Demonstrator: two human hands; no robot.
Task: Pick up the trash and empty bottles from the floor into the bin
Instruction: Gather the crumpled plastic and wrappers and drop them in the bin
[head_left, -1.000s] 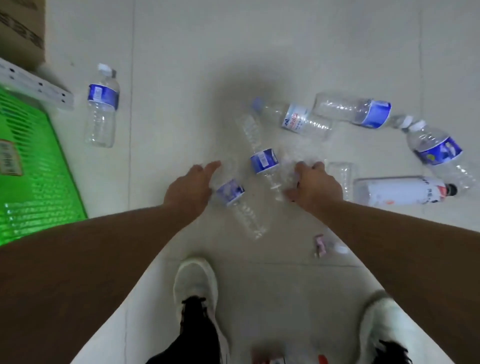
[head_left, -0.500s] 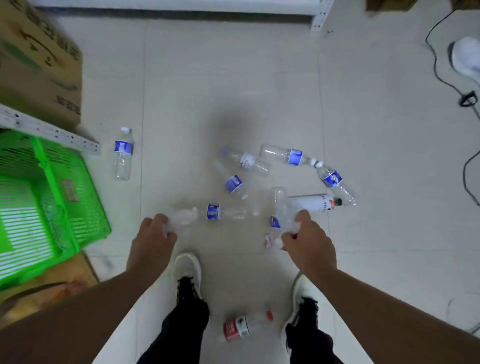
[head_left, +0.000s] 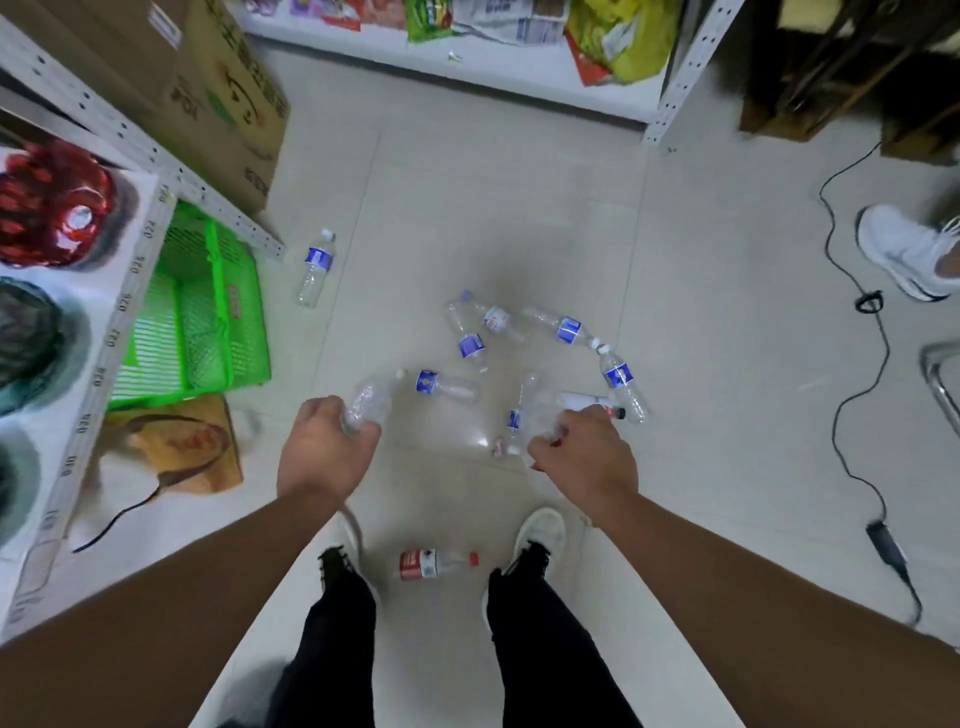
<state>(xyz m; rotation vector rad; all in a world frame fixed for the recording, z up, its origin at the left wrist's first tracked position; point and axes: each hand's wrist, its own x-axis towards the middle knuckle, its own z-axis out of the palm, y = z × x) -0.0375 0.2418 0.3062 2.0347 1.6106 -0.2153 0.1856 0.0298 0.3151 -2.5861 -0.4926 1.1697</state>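
My left hand (head_left: 324, 449) grips a clear crumpled bottle (head_left: 370, 404) by its lower end, lifted off the floor. My right hand (head_left: 584, 457) grips another clear bottle (head_left: 529, 402) with a blue label. Several empty bottles lie in a loose cluster on the pale floor ahead, among them one with a blue label (head_left: 448, 384) and a white-labelled one (head_left: 584, 401). A lone bottle (head_left: 314, 267) lies further left. A red-labelled bottle (head_left: 431, 564) lies between my feet. A small pink scrap (head_left: 497, 447) lies by the cluster. A green slatted basket (head_left: 192, 312) stands at the left.
A white metal shelf rack (head_left: 104, 322) with a cardboard box (head_left: 228, 104) runs along the left. Another rack (head_left: 670, 83) with bags stands at the back. A black cable (head_left: 857, 415) snakes across the floor at right, near another person's white shoe (head_left: 904, 254).
Both hands closed on bottles on the floor and lifted them. The view has risen and pulled back, so the shelves, basket and my legs now show.
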